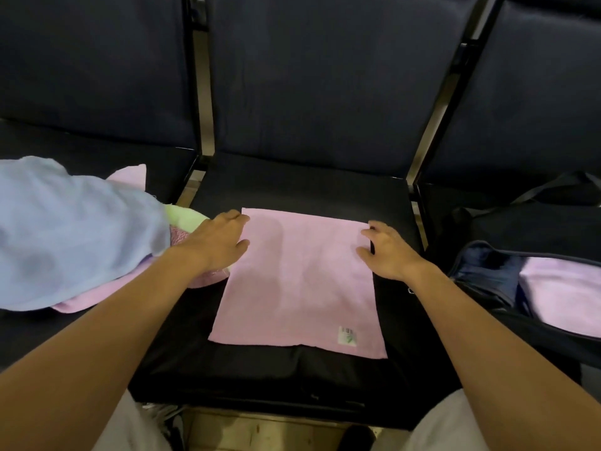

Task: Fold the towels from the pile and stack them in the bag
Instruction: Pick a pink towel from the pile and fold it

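A pink towel (299, 281) lies flat on the middle black seat, with a small label near its front right corner. My left hand (218, 242) sits at its far left corner, fingers and thumb closing on the edge. At the far right corner, my right hand (387, 252) pinches the edge between curled fingers and thumb. The pile (74, 236) lies on the left seat, with a light blue towel on top and pink and green ones under it. On the right seat the dark bag (487, 271) stands open with a folded pink towel (566, 294) inside.
Dark padded seat backs (325, 76) rise behind the seats, with metal frame bars between them. A bag strap (559, 183) lies behind the bag. My light trouser legs and a strip of floor (260, 431) show at the bottom.
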Demonstrator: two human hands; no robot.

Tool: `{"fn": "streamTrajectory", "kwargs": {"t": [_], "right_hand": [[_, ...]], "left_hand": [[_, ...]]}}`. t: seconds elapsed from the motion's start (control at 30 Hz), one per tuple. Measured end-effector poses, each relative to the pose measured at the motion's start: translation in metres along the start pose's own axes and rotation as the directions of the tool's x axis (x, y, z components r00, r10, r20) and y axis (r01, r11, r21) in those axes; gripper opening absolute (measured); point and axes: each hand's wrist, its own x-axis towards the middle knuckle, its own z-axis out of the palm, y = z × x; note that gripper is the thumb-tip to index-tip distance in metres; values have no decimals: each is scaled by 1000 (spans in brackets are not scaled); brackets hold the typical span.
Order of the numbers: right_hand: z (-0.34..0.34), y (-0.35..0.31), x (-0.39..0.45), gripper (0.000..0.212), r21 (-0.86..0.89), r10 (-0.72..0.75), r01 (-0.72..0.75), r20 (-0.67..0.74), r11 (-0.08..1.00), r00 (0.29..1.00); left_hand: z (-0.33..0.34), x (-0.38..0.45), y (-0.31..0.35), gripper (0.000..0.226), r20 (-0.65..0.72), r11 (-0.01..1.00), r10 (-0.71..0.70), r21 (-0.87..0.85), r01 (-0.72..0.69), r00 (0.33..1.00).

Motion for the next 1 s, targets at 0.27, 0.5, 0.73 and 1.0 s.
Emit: {"fn": "streamTrajectory", "kwargs": {"t": [0.27, 0.5, 0.73, 1.0], "right_hand": [[12, -6, 17, 34, -18, 20, -22, -119, 1000, 993], [19, 1, 24, 26, -9, 7, -10, -257, 1000, 966], [18, 0, 25, 12, 30, 43, -36, -260, 999, 965], [10, -5, 20, 27, 101, 92, -73, -197, 992, 976]], "left_hand": [[13, 24, -8, 50, 67, 985, 6, 172, -18, 998], [12, 41, 0, 41, 62, 996, -20, 90, 15, 998], [7, 41, 3, 13, -12, 998, -52, -34, 52, 999], [0, 38, 5, 28, -59, 993, -56, -107, 50, 997]]}}
